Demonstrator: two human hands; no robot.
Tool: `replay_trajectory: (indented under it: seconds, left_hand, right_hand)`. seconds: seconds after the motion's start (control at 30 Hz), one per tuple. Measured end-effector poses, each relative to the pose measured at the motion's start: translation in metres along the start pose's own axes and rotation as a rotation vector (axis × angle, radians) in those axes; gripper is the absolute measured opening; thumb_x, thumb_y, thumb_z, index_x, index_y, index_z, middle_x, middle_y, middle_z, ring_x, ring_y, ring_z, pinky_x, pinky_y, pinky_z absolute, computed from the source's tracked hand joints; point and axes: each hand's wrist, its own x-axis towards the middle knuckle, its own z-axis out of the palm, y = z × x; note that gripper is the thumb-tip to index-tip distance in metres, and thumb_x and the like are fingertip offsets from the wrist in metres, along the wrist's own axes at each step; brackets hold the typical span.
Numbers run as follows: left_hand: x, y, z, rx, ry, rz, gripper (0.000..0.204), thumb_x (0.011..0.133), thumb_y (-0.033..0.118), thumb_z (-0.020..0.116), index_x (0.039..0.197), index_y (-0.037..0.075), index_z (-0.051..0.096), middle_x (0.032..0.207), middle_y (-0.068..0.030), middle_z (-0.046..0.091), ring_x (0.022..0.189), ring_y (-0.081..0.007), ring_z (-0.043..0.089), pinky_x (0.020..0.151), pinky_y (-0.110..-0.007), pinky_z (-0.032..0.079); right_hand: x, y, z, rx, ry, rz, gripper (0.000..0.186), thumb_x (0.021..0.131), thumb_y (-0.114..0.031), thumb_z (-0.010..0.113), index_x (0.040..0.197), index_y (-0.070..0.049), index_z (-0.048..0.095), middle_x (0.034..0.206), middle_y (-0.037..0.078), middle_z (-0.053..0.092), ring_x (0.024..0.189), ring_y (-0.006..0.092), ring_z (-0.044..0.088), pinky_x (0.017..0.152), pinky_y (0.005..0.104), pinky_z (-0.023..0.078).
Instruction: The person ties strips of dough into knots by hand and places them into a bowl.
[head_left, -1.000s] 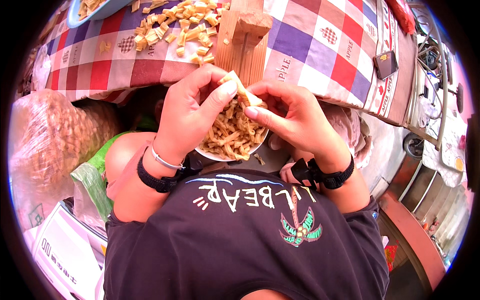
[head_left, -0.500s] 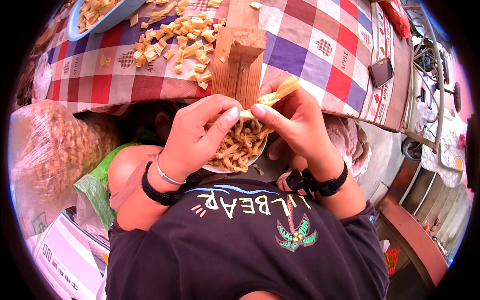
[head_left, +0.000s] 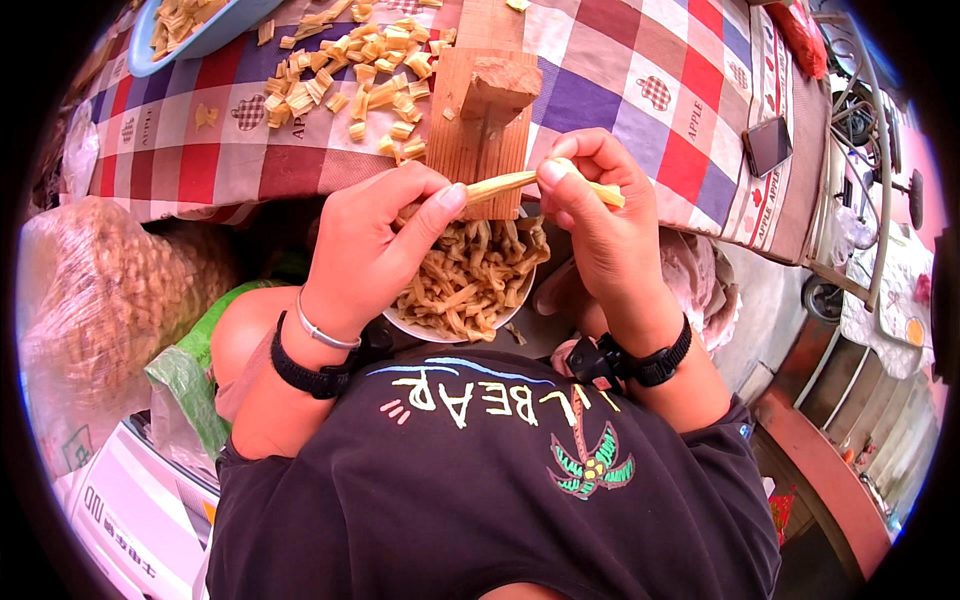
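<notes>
We hold a pale yellow strip (head_left: pixel 520 183) just above the white bowl (head_left: pixel 440 328) of strips, left hand (head_left: pixel 375 245) pinching one end with thumb and fingers closed, right hand (head_left: pixel 600 225) curled tight around the other. Beyond the bowl stands a wooden cutter block (head_left: pixel 485 110) on the checked tablecloth (head_left: pixel 620 90), cut pieces (head_left: pixel 350 70) scattered beside it.

- A dark phone (head_left: pixel 767 144), screen blank, is lying on the checked tabletop (head_left: pixel 640 90) at the right.
- A clear, bulging bag (head_left: pixel 95 300) is standing at the left.
- A white printed box (head_left: pixel 130 510) is lying at the lower left.
</notes>
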Motion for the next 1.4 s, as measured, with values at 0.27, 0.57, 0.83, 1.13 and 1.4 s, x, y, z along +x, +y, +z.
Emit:
replay_trajectory:
  seconds: [0.27,0.57,0.83,1.13,1.4]
  left_hand:
    - [0.011,-0.017,0.002,0.182,0.118,0.030,0.018,0.096,0.018,0.069,0.092,0.000,0.067,0.072,-0.0035,0.060,0.063,-0.0096,0.051,0.058,-0.026,0.041]
    - [0.019,-0.028,0.011,0.274,0.135,-0.131,0.022,0.098,0.019,0.062,0.109,0.001,0.067,0.077,-0.0076,0.062,0.068,-0.0138,0.054,0.063,-0.030,0.044]
    - [-0.009,-0.016,0.010,-0.368,0.028,-0.100,0.038,0.104,0.011,0.049,0.139,-0.003,0.051,0.093,-0.0073,0.063,0.086,-0.0115,0.057,0.080,-0.026,0.048]
    - [-0.010,-0.014,0.010,-0.396,0.063,-0.035,0.041,0.106,0.014,0.052,0.143,0.000,0.042,0.095,-0.0076,0.064,0.086,-0.0120,0.059,0.082,-0.027,0.050]
    - [-0.010,-0.017,0.013,-0.377,0.070,0.025,0.042,0.105,0.012,0.053,0.144,0.001,0.039,0.098,-0.0082,0.064,0.088,-0.0122,0.059,0.082,-0.027,0.050]
  right_hand:
    - [0.014,0.006,-0.011,-0.315,-0.034,0.015,0.016,0.095,-0.012,0.071,0.102,-0.002,0.062,0.088,0.001,0.068,0.082,0.0058,0.060,0.072,0.0218,0.048]
    - [0.031,0.025,-0.013,-0.906,0.014,-0.208,0.019,0.093,-0.012,0.067,0.108,-0.001,0.061,0.089,0.014,0.070,0.085,0.0256,0.069,0.075,0.0336,0.053]
    - [0.009,-0.006,-0.017,0.102,-0.241,0.239,0.038,0.104,-0.015,0.047,0.137,0.004,0.051,0.108,0.006,0.064,0.097,0.0145,0.062,0.086,0.0271,0.050]
    - [0.013,0.001,-0.017,0.629,-0.419,0.309,0.054,0.107,-0.033,0.035,0.140,0.007,0.048,0.131,0.029,0.060,0.123,0.0384,0.060,0.106,0.0455,0.048]
    - [0.014,0.004,-0.015,0.604,-0.431,0.315,0.053,0.107,-0.034,0.036,0.141,0.005,0.047,0.130,0.028,0.061,0.123,0.0382,0.060,0.105,0.0439,0.049]
